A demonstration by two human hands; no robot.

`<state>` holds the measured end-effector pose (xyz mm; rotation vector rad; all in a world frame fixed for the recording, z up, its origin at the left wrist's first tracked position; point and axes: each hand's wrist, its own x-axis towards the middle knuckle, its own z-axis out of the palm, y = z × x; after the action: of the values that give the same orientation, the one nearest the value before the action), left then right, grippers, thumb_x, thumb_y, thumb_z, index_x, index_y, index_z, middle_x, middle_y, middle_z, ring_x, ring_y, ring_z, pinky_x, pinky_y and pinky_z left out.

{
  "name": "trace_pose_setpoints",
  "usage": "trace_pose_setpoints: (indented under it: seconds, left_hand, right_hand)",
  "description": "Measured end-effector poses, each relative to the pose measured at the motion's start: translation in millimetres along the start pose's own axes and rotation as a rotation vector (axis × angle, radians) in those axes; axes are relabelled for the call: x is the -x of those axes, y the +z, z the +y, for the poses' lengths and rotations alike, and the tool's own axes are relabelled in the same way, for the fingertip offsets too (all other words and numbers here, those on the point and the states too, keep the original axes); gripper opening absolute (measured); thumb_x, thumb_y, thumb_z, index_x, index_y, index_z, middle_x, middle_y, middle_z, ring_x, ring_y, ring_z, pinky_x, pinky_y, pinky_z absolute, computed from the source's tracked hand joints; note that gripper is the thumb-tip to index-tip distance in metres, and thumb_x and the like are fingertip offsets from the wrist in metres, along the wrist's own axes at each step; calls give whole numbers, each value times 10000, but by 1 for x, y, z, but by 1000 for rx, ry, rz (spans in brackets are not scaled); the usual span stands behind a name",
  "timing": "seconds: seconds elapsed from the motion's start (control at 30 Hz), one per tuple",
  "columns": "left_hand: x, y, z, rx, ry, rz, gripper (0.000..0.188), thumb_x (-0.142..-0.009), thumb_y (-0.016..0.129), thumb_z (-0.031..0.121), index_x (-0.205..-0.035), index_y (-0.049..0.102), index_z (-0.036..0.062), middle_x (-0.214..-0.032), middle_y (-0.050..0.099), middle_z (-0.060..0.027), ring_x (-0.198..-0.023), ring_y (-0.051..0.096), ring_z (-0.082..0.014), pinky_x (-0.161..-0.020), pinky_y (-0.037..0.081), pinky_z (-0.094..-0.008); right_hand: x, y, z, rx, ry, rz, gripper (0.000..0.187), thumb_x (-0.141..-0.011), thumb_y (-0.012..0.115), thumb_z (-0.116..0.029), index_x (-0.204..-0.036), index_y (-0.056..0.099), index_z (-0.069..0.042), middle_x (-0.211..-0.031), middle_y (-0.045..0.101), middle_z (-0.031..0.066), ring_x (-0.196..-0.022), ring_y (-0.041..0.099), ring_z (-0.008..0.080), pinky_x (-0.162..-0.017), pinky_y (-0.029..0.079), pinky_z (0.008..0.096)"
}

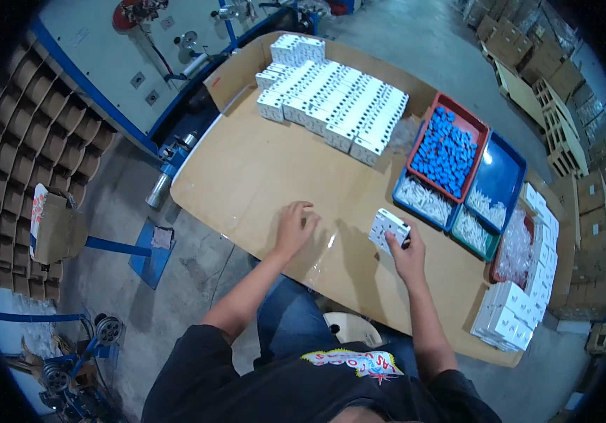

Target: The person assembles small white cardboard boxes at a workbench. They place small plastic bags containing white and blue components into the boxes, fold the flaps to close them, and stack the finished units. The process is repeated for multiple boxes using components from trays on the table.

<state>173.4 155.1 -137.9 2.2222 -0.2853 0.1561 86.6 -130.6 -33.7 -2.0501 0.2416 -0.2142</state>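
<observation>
My right hand (409, 259) grips a small white box with dark printed marks (382, 227), held tilted over the brown cardboard-covered table (268, 169). The thumb lies across its printed face. My left hand (294, 230) is over the near side of the table, its fingers curved and apart with nothing in them. To the right of the held box is a red tray (483, 128) full of small blue pieces (444, 151). It rests on blue trays, and white slim pieces (424, 200) fill the part beneath its near end.
Rows of similar white boxes (335, 99) stand at the far side. A green tray (486, 255) and a blue tray (504, 162) hold more white pieces. Clear plastic bags (516, 250) and stacked flat white boxes (507, 317) lie at the right. A machine (169, 166) adjoins the left edge.
</observation>
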Motion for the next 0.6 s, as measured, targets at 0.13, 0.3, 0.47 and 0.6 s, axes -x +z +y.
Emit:
trace_pose_setpoints:
  seconds: [0.13,0.3,0.47,0.6]
  left_hand:
    - [-31,-38,-62,-306,149,119,429,-887,725,269,-1242,604,61,-1251,594,-152,-1212,538,-340,-1051,404,-463]
    - [-30,-39,-51,-269,89,91,476,-878,726,332,-1228,592,38,-1288,576,-162,-1235,526,-347,-1065,394,-486]
    - [-34,-47,-47,-228,35,46,537,-849,743,378,-1228,591,29,-1303,575,-155,-1239,525,-342,-1075,391,-481]
    - [-34,-48,-54,-224,28,47,581,-822,761,405,-1231,590,29,-1304,572,-152,-1246,520,-336,-1080,388,-478]
  right_hand:
    - [-103,36,-4,-163,-71,-4,347,-929,771,-149,-1206,630,6,-938,703,68,-834,638,108,-704,516,286]
    - [-259,98,-23,-259,-177,32,463,-923,781,-267,-1236,652,49,-806,631,40,-691,578,104,-632,456,261]
    - [-407,167,-48,68,-402,170,506,-880,815,-323,-1257,697,-6,-925,716,115,-755,670,164,-707,532,304]
    - [-486,218,-64,157,-510,264,384,-866,813,-241,-1171,701,-38,-987,734,134,-830,700,236,-781,554,356]
